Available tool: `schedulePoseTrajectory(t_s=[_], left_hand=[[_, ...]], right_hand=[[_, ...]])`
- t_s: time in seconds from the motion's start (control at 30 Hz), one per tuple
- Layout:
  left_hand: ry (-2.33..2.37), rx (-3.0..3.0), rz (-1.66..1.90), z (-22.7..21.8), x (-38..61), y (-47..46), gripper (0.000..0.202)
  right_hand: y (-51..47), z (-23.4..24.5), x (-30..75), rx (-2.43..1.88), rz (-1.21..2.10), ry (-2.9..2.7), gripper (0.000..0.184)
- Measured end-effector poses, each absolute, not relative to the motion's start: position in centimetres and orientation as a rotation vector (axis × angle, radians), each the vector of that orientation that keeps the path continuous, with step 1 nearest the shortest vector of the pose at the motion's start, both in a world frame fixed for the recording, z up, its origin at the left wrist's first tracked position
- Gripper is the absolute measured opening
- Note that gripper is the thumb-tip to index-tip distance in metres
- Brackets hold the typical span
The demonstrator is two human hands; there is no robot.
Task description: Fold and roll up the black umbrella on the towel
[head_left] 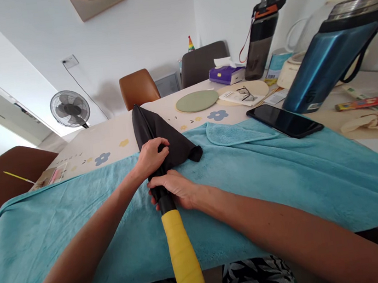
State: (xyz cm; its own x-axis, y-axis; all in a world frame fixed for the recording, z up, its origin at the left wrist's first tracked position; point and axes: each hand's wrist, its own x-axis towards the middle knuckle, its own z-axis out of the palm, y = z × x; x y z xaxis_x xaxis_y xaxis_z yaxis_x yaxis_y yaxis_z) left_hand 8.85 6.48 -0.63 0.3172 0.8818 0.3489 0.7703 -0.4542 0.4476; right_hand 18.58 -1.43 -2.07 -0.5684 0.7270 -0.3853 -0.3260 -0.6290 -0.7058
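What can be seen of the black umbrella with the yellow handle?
The umbrella is folded, with loose black fabric canopy and a yellow handle that looks wrapped in tape. It lies lengthwise on the blue towel, tip pointing away, handle reaching past the table edge toward the camera. The left hand gathers the fabric; the right hand grips the dark shaft above the handle.

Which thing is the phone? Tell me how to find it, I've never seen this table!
Find the big blue towel spread over the table. Follow its far edge to the right until you reach the tall shiny blue bottle. The phone lies flat just left of that bottle, partly on the towel: it is the only thin, black, glossy rectangle there.
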Motion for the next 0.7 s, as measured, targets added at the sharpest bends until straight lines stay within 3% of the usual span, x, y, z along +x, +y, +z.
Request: schedulePoseTrajectory(t_s=[0.7], left_hand=[[1.554, 2.559, 0.37, -0.19, 9.16, 7.1, 0.02]], right_hand=[[-1.38, -2.16, 18.55, -0.905, 2.203, -0.772, 0.007]])
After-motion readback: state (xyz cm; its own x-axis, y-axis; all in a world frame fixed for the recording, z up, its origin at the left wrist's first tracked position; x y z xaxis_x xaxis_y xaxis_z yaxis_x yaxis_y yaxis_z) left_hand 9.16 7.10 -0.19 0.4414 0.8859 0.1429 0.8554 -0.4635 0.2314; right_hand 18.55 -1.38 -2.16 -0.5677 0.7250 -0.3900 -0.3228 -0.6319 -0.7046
